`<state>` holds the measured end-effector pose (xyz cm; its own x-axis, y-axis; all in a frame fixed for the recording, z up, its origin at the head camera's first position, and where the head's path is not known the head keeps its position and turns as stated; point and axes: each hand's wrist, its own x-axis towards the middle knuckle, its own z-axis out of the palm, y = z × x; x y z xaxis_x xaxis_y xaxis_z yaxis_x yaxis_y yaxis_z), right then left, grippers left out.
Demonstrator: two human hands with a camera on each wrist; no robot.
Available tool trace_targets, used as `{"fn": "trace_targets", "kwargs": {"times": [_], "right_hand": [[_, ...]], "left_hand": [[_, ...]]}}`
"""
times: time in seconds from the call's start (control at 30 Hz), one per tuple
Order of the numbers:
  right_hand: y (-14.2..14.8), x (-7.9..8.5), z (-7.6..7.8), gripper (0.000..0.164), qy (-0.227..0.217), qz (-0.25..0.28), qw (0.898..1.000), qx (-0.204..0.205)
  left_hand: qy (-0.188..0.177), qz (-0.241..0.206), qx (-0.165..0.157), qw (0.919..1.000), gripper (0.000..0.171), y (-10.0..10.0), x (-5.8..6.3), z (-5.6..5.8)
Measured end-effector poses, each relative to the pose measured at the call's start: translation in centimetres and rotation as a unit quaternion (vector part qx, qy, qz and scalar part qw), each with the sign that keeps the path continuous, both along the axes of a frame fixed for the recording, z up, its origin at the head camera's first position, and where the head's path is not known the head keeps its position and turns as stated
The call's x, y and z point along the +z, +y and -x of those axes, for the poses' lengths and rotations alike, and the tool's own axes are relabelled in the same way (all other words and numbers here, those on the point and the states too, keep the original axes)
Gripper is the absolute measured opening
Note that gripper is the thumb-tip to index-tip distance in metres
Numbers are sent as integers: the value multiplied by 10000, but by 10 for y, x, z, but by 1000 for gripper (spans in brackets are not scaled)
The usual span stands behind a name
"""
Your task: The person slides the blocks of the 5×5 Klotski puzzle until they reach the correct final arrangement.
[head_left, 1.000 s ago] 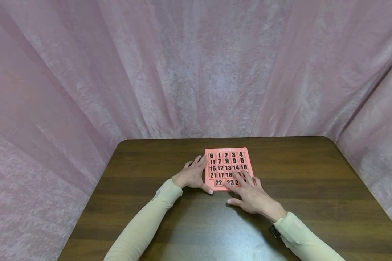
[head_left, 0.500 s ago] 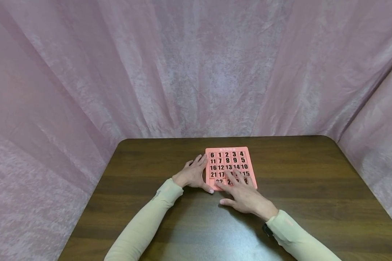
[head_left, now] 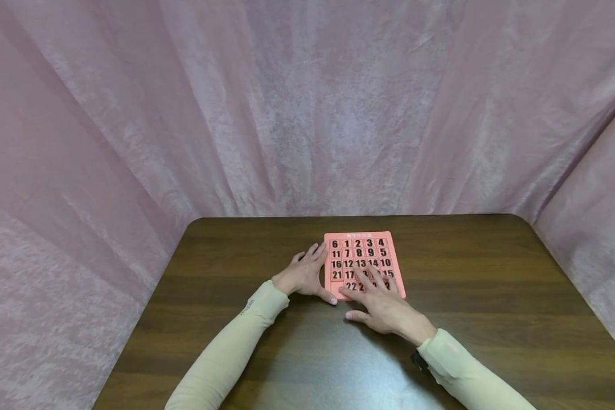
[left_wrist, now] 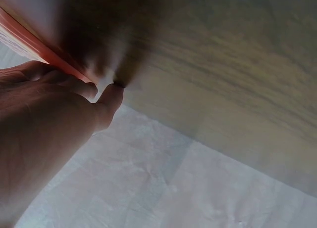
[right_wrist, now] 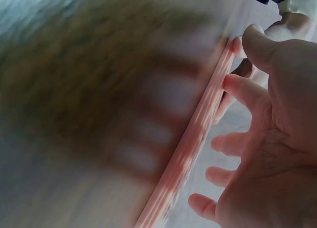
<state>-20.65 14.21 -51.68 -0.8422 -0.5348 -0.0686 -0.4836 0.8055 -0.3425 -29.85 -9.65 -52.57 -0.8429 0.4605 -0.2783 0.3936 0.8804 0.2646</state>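
A pink number sliding puzzle (head_left: 365, 236) lies flat on the table, black numbers on its tiles. The bottom left slot is bare, with the tile 22 (head_left: 351, 286) to its right. My left hand (head_left: 304, 277) rests against the puzzle's left side, fingers straight along the edge and thumb at the near left corner. Over the lower rows spreads my right hand (head_left: 384, 307); its index fingertip touches the board by the bare slot, and the other fingers are held above the tiles in the right wrist view. These fingers hide part of the lower rows.
A dark brown wooden table (head_left: 492, 285) lies under everything. Pink velvet curtains (head_left: 307, 114) hang behind it and at both sides. A black band (head_left: 418, 360) is on the right wrist.
My right hand first moved left to the tile 22. That tile has slid right, widening the bare slot at bottom left. My left hand has stayed at the puzzle's edge.
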Motion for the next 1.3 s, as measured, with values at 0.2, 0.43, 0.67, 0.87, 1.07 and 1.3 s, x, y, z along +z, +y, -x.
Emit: {"fn": "trace_targets", "kwargs": {"times": [0.2,0.43,0.67,0.87,1.07,1.3], "right_hand": [[-6,2,8,66,102,75,9999,99],[-13,3,33,63,5,-149,9998,-99],[-9,-1,34,65,-353,-53,9992,-199],[-7,2,27,63,-286,78,9995,-78],[-7,3,18,63,-266,96,9996,-9],[-8,2,14,65,-211,120,9997,29]], "left_hand": [[-55,-61,6,10000,145,-1,-4,2],[-62,-74,-6,10000,142,1,-1,1],[-55,-131,-24,9999,145,2,-4,1],[-45,-142,1,9999,145,0,-2,2],[-23,-175,16,9998,146,-1,-2,2],[-81,-178,29,9998,145,-2,-3,2]]}}
